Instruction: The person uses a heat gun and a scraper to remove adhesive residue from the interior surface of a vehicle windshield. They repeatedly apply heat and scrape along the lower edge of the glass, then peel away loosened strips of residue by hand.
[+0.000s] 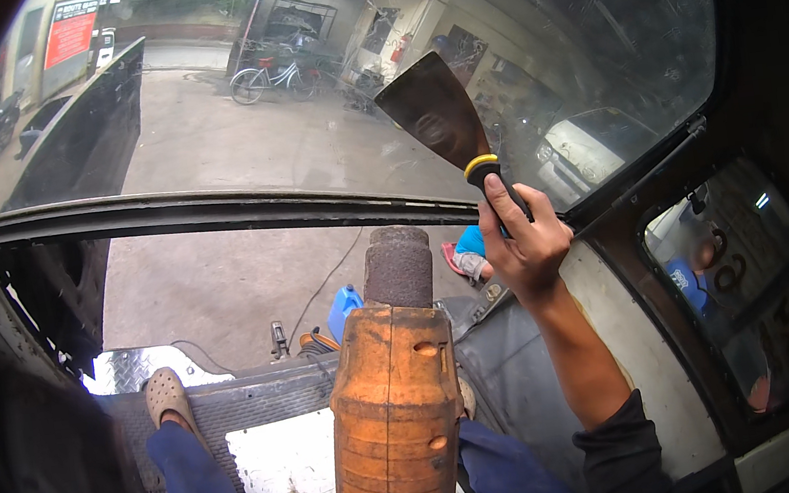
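Note:
My right hand point(529, 242) is raised and wrapped round the black handle of a putty knife point(438, 115). The knife has a yellow ring below its wide, dark blade, which points up and to the left in front of the window glass point(235, 148). A worn orange heat gun point(391, 414) stands out large at the bottom centre, its rusty nozzle aimed away from me toward the window's lower frame. The gun's rear end lies out of the picture, and whatever supports it is hidden. My left hand does not show.
The window's black lower frame point(213, 213) crosses ahead of me. A white panel point(290, 476) lies on the ribbed step near my foot point(169, 397). Beyond are a blue container point(343, 310), a cable and a person in a blue top point(470, 245). A side window point(747, 272) is at right.

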Available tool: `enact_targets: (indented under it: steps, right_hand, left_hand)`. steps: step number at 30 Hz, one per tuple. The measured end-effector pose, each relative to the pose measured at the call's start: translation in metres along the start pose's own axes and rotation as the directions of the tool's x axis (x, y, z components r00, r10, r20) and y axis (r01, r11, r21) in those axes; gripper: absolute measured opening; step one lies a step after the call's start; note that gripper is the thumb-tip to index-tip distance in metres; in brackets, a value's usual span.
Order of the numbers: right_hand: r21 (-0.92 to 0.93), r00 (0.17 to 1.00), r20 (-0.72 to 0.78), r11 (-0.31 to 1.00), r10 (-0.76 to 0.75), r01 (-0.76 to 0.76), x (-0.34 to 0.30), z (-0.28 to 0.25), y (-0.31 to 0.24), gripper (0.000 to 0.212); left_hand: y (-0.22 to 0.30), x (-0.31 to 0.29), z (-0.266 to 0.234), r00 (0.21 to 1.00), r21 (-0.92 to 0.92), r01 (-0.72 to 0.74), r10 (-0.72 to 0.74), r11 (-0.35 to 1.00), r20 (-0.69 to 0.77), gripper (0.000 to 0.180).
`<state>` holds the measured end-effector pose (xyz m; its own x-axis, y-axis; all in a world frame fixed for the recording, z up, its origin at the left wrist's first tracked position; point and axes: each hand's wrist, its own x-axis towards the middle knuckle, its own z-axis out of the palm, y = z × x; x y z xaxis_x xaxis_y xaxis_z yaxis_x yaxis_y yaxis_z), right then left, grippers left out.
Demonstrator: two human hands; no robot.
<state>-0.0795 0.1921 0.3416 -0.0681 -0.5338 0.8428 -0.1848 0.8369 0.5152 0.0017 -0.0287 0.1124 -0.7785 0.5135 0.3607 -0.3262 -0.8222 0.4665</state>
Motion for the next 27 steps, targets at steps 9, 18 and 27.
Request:
enact_targets:
  steps: [9, 18, 27]
  right_hand:
    - [0.003, 1.0, 0.026, 1.0, 0.012, -0.012, -0.001, 0.001, 0.001, 0.038]
    - [-0.007, 1.0, 0.004, 1.0, -0.02, 0.02, 0.002, -0.002, 0.003, 0.04]
    - [-0.016, 1.0, 0.023, 1.0, -0.009, 0.009, 0.009, 0.0, 0.0, 0.038]
  left_hand:
    - [0.001, 0.002, 0.0, 1.0, 0.005, 0.0, 0.001, 1.0, -0.017, 0.065]
    - [0.005, 0.002, 0.0, 1.0, 0.006, 0.009, -0.009, 1.0, -0.019, 0.064]
    - [0.004, -0.001, 0.002, 1.0, 0.016, 0.026, -0.026, 1.0, 0.003, 0.063]
